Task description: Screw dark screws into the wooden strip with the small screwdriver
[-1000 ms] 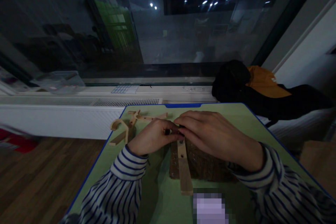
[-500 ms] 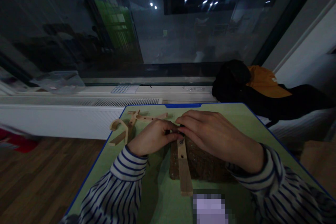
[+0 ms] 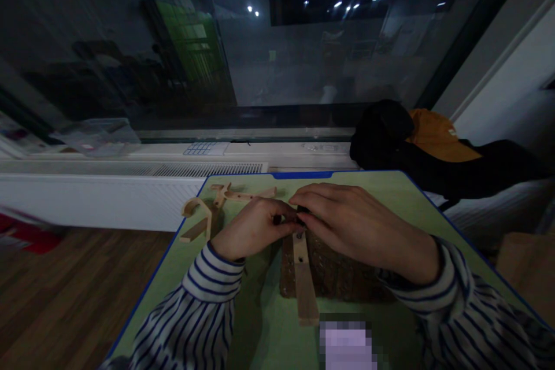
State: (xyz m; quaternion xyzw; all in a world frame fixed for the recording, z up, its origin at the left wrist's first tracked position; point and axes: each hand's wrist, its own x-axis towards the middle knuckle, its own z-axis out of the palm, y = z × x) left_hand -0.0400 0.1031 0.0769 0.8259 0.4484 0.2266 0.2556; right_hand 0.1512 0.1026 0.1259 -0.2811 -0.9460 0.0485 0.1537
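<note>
A flat wooden strip point(image 3: 306, 292) with holes lies across the left part of a brown textured block point(image 3: 342, 274) and sticks out past its near edge. A small metal piece, perhaps a screw head point(image 3: 299, 236), shows at the strip's far end. Over that end my left hand point(image 3: 258, 225) pinches with thumb and forefinger. My right hand point(image 3: 347, 222) meets it from the right, its fingers closed around a small dark piece point(image 3: 300, 211), mostly hidden. What exactly each hand holds I cannot make out.
Curved and straight wooden pieces point(image 3: 221, 199) lie at the table's point(image 3: 368, 179) far left. A clear plastic box point(image 3: 102, 136) and a gridded sheet point(image 3: 203, 148) are on the window sill. Black cloth and an orange cap point(image 3: 442, 133) lie beyond the far right corner. A blurred pale rectangle point(image 3: 347, 347) is near me.
My right fingers have shifted very slightly at the strip's far end, and a bit more of the small dark piece shows. The wooden strip and the block stay put.
</note>
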